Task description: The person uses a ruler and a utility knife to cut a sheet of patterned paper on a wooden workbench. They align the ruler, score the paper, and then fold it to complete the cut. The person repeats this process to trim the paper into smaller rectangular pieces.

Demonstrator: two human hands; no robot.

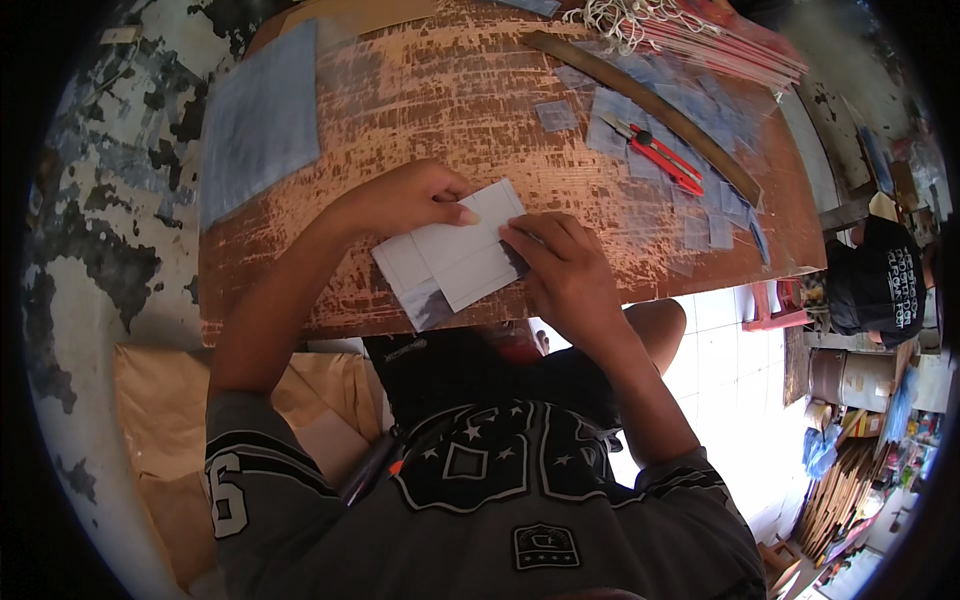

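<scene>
Near the front edge of the worn brown table (420,110), a white card (478,255) lies at a slant over another pale card (400,262). A grey, photo-like patch shows at the lower card's near corner. My left hand (415,195) is closed at the far side, its thumb pressing on the top card and its other fingers curled. At the card's right edge, my right hand (568,262) pinches with thumb and fingers. A dark printed area shows beside those fingertips; how many layers they grip is hidden.
A red box cutter (665,160), blade out, lies on scattered clear bluish plastic pieces (610,125) beside a long wooden strip (650,105). Red sticks with white strings (700,45) fill the far right. A bluish plastic sheet stack (262,120) lies left. Another person (880,280) is at right.
</scene>
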